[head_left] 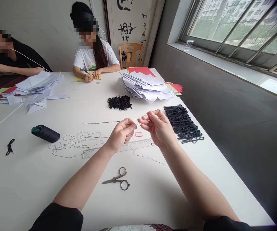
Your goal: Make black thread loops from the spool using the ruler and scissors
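Observation:
My left hand (pixel 122 134) is closed in a pinch on a thin black thread, whose loose end trails down onto the table. Just to its right, my right hand (pixel 159 126) pinches with thumb and forefinger, the other fingers loosely curled; a short dark length of thread spans the small gap between the hands. Behind them a straight black cord (pixel 102 122) stretches leftward. Beneath the hands lies a clear ruler (pixel 99 151). Loops of loose thread (pixel 67 146) spread from a black thread spool (pixel 47 133) on its side. Scissors (pixel 116 180) rest nearer me, blades partly apart.
A bundle of black cords (pixel 119 103) and a larger row of looped cords (pixel 183 123) lie beyond my hands. A small knotted cord (pixel 10 147) sits far left. Paper stacks (pixel 145 86) stand farther back. Two people sit across the table, one writing. A wall with a window (pixel 237 29) borders the right.

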`<state>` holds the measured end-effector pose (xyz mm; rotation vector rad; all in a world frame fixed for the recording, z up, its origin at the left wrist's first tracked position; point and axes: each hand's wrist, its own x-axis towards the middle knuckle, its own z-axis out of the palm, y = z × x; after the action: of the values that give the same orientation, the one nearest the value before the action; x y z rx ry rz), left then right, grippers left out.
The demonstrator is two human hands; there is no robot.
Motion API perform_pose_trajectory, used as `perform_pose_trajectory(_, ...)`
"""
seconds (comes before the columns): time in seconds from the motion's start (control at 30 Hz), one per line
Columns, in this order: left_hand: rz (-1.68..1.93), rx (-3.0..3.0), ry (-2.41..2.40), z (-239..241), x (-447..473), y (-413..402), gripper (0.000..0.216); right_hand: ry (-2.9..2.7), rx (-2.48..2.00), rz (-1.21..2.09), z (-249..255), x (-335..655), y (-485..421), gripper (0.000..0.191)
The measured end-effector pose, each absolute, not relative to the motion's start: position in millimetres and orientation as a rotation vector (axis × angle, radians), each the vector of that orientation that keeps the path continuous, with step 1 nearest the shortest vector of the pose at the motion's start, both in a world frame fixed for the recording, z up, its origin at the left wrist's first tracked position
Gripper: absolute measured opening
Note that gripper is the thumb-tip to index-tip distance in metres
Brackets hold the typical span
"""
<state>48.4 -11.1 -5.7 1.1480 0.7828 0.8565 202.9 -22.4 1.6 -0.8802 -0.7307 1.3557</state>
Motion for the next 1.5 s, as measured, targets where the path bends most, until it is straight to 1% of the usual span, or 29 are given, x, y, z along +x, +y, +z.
perform_pose_trajectory(0.13, 0.775, 1.272, 0.795, -2, 39, -7, 0.023, -0.774, -0.849, 1.235, 6, 219, -17, 0.038)
perform_pose_trajectory(0.33, 0.602, 1.319, 0.886, 2, 26, -4, 0.026, -0.794, -0.84, 1.045, 14, 241, -14, 0.035)
perform_pose_trajectory(0.6, 0.533, 1.462, 0.825, 3, 24, -3, 0.016, -0.807, -0.841, 0.771, 15, 271, -6, 0.032)
perform_pose_trajectory(0.67, 0.528, 1.473, 0.807, 2, 24, -2, 0.016, -0.841, -0.877, 0.628, 16, 275, -5, 0.029)
perform_pose_trajectory(0.77, 0.527, 1.46, 0.801, 1, 23, -1, 0.016, -0.935, -0.981, 0.301, 16, 278, -8, 0.022)
perform_pose_trajectory(0.87, 0.549, 1.433, 0.807, -1, 23, -1, 0.015, -1.066, -1.226, -0.008, 15, 279, -10, 0.013)
perform_pose_trajectory(0.93, 0.566, 1.422, 0.82, -2, 23, 0, 0.014, -1.19, -1.452, -0.061, 9, 280, -8, 0.009)
perform_pose_trajectory(1.0, 0.571, 1.435, 0.848, -2, 23, 0, 0.015, -1.357, -1.732, 0.078, -1, 281, -3, 0.01)
perform_pose_trajectory(1.07, 0.562, 1.46, 0.878, -2, 23, 0, 0.016, -1.562, -1.98, 0.326, -14, 279, 3, 0.011)
perform_pose_trajectory(1.13, 0.549, 1.478, 0.897, -1, 23, 0, 0.017, -1.748, -2.083, 0.528, -27, 273, 8, 0.009)
perform_pose_trajectory(1.2, 0.544, 1.491, 0.918, 0, 23, -1, 0.016, -1.842, -2.079, 0.591, -35, 264, 10, 0.003)
perform_pose_trajectory(1.27, 0.545, 1.514, 0.946, 1, 23, -1, 0.015, -1.866, -2.061, 0.553, -34, 254, 8, 0.013)
perform_pose_trajectory(1.33, 0.55, 1.547, 0.979, 0, 25, -2, 0.016, -1.877, -1.929, 0.621, -26, 245, 3, 0.024)
perform_pose_trajectory(1.37, 0.558, 1.561, 0.992, 0, 25, -2, 0.016, -1.881, -1.808, 0.737, -21, 241, 0, 0.028)
perform_pose_trajectory(1.5, 0.627, 1.605, 1.047, -1, 28, -2, 0.02, -1.883, -1.226, 1.419, -5, 233, -8, 0.045)
